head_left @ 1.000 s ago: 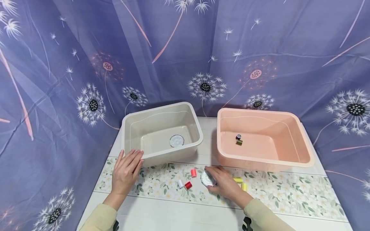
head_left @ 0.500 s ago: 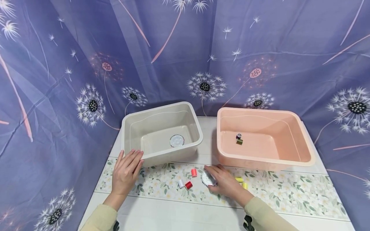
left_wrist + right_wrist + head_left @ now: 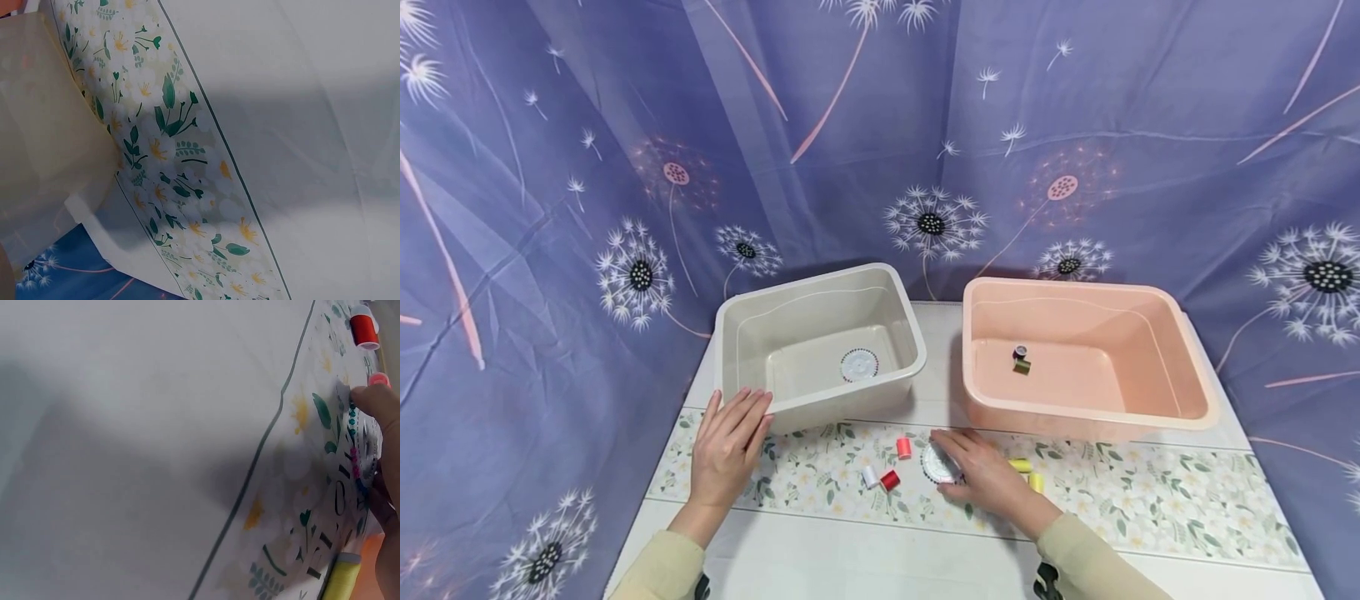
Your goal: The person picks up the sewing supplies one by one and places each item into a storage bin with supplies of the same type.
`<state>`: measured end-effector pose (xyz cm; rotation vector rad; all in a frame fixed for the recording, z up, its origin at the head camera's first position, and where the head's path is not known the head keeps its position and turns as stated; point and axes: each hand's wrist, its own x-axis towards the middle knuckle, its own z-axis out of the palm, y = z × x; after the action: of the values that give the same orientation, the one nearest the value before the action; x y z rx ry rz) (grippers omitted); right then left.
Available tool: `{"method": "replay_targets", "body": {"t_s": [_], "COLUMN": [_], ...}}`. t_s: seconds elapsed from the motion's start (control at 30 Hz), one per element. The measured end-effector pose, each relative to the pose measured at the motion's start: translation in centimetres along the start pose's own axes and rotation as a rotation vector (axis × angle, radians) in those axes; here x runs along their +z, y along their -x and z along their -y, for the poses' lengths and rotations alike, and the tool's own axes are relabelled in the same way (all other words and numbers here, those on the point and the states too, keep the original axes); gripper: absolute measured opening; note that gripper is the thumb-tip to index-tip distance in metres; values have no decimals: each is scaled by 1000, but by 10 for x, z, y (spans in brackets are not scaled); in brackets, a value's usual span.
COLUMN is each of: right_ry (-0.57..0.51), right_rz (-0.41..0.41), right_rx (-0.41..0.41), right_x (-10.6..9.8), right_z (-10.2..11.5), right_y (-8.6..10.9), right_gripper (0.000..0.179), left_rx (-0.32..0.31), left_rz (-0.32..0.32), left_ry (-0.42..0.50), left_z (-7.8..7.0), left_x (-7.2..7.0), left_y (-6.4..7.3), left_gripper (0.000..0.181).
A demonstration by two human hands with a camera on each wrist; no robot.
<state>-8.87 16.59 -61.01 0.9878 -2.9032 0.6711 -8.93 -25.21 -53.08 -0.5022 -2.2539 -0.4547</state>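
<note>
My right hand (image 3: pixel 988 477) pinches a round white pin wheel (image 3: pixel 937 463) by its edge, with thumb and fingers on opposite sides; the palm covers part of it. Coloured pin heads along the rim of this wheel show in the right wrist view, close over the floral cloth strip. With straight fingers, my left hand (image 3: pixel 727 454) rests on the front left rim of a grey plastic bin (image 3: pixel 842 408). Inside that bin lies a second pin wheel (image 3: pixel 859 365). The left wrist view catches mostly the tablecloth (image 3: pixel 312 137) and the bin's outer wall.
Left of the right hand lie a coral thread spool (image 3: pixel 903 448), a white spool (image 3: pixel 870 477) and a red spool (image 3: pixel 890 480). Two yellow spools (image 3: pixel 1036 482) sit beside its wrist. A peach bin (image 3: pixel 1052 423) behind holds a dark spool (image 3: pixel 1019 352) and an olive spool (image 3: pixel 1022 367).
</note>
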Motion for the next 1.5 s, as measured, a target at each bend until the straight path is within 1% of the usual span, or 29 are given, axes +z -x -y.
{"method": "replay_targets", "body": {"t_s": [0.07,0.17,0.37,0.53,0.73,0.87,1.0,1.13,1.3,1.37,1.5], "right_ry": [-22,-37,-31,-16,-9,-3,-6,-3,-10,-12,-27], "right_rz": [11,3,-35,-68,-74,-77,-63,-14,39,43,26], "right_rx": [30,55,44,43,42,40,47,65,73,69,58], "right_x": [-2,-3,0,2,2,2,2,2,0,0,1], "right_z": [1,0,-2,-1,0,0,0,0,1,1,1], "right_y": [2,4,2,0,-3,-4,-6,-8,-10,-10,-11], "right_gripper": [91,92,85,84,85,85,85,88,88,86,81], "left_rx": [1,2,1,5,12,14,11,6,11,13,11], "left_rz": [-2,-4,-4,-5,-8,-8,-3,2,-4,-3,-2], "left_ry": [-1,0,-3,2,-5,-2,-1,-4,-1,-1,2], "left_z": [0,-1,0,0,0,0,0,0,0,0,0], "left_x": [0,-1,-1,0,0,0,0,0,0,0,0], "left_y": [0,-1,0,-1,-1,-1,-1,0,0,0,-1], "left_gripper": [45,46,43,40,40,36,37,38,35,35,36]}}
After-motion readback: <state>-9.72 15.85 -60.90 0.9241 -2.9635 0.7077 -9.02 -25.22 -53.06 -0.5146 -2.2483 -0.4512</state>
